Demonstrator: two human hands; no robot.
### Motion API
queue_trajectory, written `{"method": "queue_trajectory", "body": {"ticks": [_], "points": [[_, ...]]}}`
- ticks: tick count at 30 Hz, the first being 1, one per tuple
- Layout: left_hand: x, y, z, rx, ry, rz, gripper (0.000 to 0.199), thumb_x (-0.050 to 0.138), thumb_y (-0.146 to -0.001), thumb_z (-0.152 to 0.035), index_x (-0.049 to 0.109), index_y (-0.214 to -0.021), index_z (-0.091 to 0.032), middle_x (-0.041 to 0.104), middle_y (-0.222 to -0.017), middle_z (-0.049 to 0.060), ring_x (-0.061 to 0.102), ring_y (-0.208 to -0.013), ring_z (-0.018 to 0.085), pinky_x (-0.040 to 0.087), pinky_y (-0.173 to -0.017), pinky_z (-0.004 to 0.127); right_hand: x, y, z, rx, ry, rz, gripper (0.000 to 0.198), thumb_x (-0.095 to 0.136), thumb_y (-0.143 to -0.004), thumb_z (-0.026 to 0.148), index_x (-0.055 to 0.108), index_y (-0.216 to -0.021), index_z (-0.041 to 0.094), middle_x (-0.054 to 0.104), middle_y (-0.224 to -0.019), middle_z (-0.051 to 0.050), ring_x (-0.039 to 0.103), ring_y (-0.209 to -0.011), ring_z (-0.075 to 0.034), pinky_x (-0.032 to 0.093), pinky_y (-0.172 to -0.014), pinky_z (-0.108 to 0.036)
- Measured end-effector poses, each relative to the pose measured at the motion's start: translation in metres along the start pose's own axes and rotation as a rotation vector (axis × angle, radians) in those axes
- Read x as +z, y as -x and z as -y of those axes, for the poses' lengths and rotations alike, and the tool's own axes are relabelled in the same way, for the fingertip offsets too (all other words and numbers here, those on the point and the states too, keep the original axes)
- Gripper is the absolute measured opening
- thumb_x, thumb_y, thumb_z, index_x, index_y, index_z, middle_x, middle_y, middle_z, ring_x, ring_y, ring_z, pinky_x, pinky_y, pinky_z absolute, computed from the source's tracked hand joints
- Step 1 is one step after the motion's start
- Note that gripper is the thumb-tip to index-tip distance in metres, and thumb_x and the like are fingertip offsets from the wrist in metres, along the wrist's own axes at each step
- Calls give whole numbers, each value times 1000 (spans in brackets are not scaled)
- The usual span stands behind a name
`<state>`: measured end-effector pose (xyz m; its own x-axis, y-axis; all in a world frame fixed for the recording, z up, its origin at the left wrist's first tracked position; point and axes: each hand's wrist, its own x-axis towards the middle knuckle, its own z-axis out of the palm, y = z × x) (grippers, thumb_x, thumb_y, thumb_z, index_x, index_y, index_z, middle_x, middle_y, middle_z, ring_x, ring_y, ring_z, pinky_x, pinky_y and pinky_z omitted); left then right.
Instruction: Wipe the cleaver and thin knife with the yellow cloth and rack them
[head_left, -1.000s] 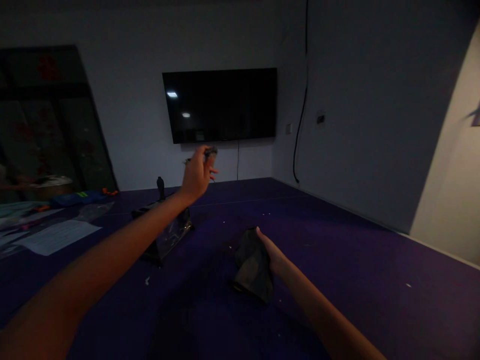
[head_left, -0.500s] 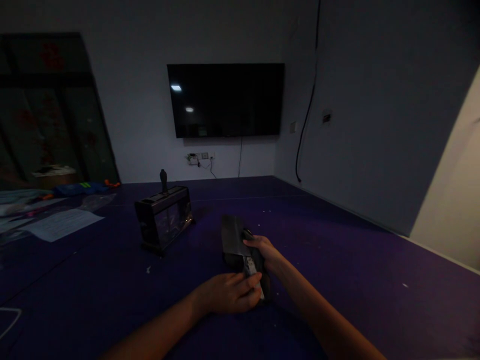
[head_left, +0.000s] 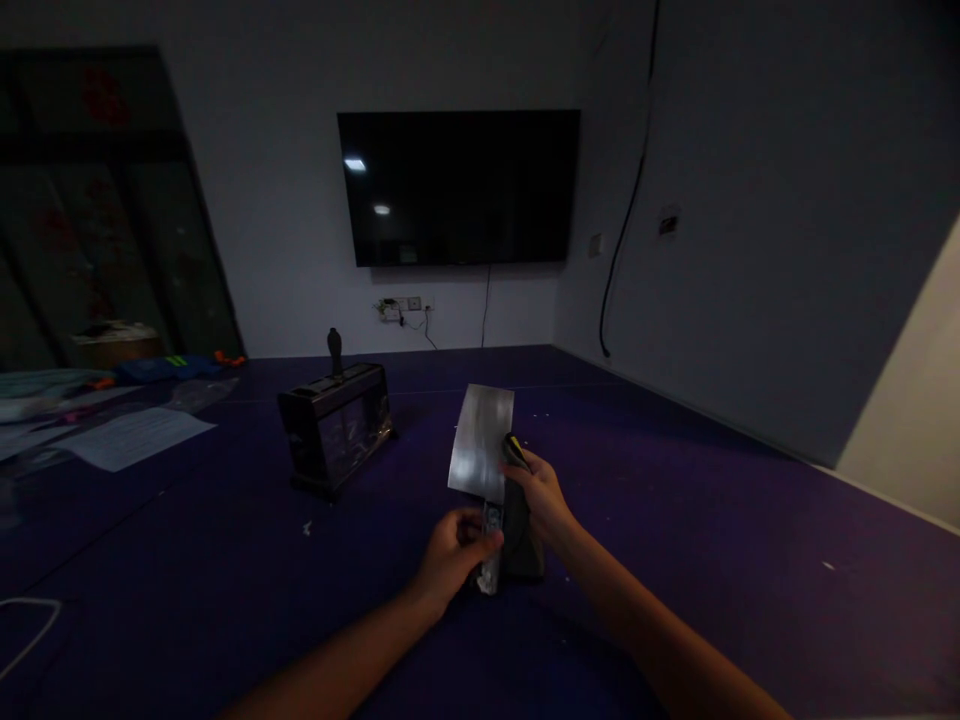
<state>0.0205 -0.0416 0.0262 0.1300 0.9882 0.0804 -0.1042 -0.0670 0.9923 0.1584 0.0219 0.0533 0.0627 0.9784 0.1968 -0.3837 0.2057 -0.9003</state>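
Observation:
A cleaver with a broad shiny blade (head_left: 480, 442) points away from me, above the purple surface. My left hand (head_left: 448, 560) closes its fingers around the cleaver's patterned grey handle (head_left: 491, 520). On the blade's right side, my right hand (head_left: 546, 490) grips a dark grey piece with a yellow-striped end (head_left: 514, 440); its kind is hard to make out in the dim light. Its dark lower part (head_left: 521, 535) hangs beside the cleaver handle. To the left stands a black knife block (head_left: 337, 430) with a see-through side and one dark handle (head_left: 334, 348) sticking up.
The purple surface (head_left: 675, 520) reaches to the walls. Papers (head_left: 139, 437) and clear plastic lie on the left, near a blue cloth (head_left: 169, 368). Small white scraps (head_left: 307, 528) are scattered about. A black cable (head_left: 622, 240) hangs on the right wall, and a television (head_left: 461, 190) is mounted ahead.
The blade has tilted up and now catches the light. My left hand has shifted slightly up and left on the handle, with its thumb now on top. The view has moved a little.

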Motion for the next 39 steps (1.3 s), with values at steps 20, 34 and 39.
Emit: {"method": "queue_trajectory", "body": {"ticks": [20,34,39], "points": [[-12,-12,3,-33,104,70,49,68,-62,-49,42,-90,-18,65,-81,6,64,-55,17,48,-51,25,-27,2,16,-625,716,-156,45,54,-67,14,58,-110,26,52,-126,-4,42,-119,-26,31,-101,-40],[-17,-18,16,-61,5,119,40,66,-62,-42,43,-84,-18,49,-47,-9,46,-28,10,34,-29,19,-6,8,-2,-685,1150,574,68,39,-59,-2,56,-119,24,47,-132,-2,50,-115,-21,37,-99,-35],[-18,-20,14,-108,28,93,35,63,-63,-40,43,-82,-17,49,-45,-8,47,-27,12,32,-30,20,-2,13,-2,-729,1173,666,66,37,-54,0,60,-113,20,57,-121,-4,54,-109,-18,42,-95,-33]]}}
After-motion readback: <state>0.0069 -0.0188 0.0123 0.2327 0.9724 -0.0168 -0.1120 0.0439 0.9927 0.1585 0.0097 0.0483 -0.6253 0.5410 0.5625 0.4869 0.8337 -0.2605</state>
